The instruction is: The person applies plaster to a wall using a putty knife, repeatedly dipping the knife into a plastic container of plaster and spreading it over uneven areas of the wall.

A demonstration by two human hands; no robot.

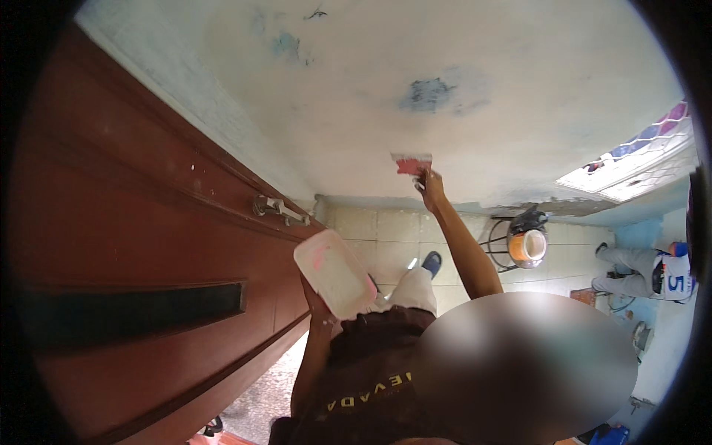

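My right hand (431, 190) is closed round a putty knife (412, 165) with a wide red blade, held out at arm's length. The blade lies at the pale plastered wall (326, 111), its edge away from me; whether it presses on the surface is hard to tell. Beyond it the wall carries a rough blue-grey patch (430, 94). Close to my body, my left hand (317, 302) grips a pink plastic tub (370, 288) from its left side, the fingers partly hidden beneath. White paste (337, 278) coats the inside of the tub.
A brown door (148, 215) with a metal handle (282, 210) stands close on my left. To the right, a stool (493, 248) bears an orange bucket (521, 248) and a black plastic bag (529, 219). Farther right are a grilled window (630, 167) and another person (641, 271).
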